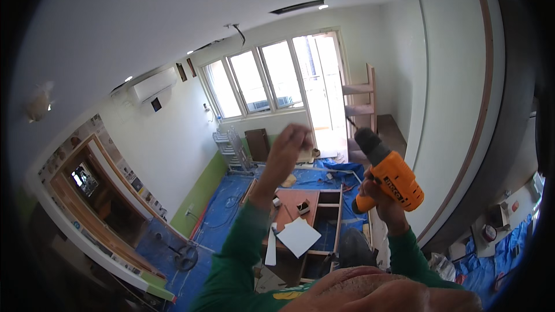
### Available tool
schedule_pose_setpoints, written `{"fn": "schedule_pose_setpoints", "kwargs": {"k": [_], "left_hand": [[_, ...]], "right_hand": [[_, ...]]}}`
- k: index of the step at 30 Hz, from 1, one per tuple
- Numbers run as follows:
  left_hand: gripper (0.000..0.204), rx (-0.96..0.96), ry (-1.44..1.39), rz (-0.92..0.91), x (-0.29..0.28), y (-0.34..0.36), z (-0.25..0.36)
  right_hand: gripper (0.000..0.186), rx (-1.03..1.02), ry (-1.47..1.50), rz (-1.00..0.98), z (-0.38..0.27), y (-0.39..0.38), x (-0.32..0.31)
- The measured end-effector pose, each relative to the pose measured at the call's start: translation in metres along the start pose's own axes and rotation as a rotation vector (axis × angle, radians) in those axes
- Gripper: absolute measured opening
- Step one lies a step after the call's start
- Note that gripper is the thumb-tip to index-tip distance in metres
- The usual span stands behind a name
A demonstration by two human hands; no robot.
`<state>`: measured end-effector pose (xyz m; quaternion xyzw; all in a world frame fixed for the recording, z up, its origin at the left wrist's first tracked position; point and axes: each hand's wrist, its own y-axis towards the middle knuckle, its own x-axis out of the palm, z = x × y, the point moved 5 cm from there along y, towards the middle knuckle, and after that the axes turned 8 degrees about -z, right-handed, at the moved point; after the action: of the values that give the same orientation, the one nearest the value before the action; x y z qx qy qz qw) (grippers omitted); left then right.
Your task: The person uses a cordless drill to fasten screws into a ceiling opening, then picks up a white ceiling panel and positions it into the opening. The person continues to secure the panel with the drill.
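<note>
An orange and black cordless drill is raised at the right, its long thin bit pointing up and to the left. My right hand is closed around the drill's grip. Level with it, to the left, I hold up my left hand, slightly blurred, with its fingers curled together. Anything pinched between those fingertips is hidden or too small to name. A gap separates the left hand from the drill bit.
Below stands a wooden frame with a white square sheet on its panel. Blue sheeting covers the floor. A folded metal ladder leans by the windows, a fan stands lower left, and wooden shelving is near the door.
</note>
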<state>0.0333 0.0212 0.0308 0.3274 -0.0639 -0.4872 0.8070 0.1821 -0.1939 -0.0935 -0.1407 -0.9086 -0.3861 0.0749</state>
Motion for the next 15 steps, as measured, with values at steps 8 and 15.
{"fn": "schedule_pose_setpoints", "kwargs": {"k": [8,15], "left_hand": [[0.029,0.091,-0.139,-0.038,0.040,0.061,0.065],[0.036,0.082,-0.176,-0.149,0.043,0.073,0.053]], "right_hand": [[0.031,-0.069,0.239,-0.002,-0.021,0.014,0.004],[0.025,-0.074,0.187,0.015,-0.020,0.020,0.009]]}}
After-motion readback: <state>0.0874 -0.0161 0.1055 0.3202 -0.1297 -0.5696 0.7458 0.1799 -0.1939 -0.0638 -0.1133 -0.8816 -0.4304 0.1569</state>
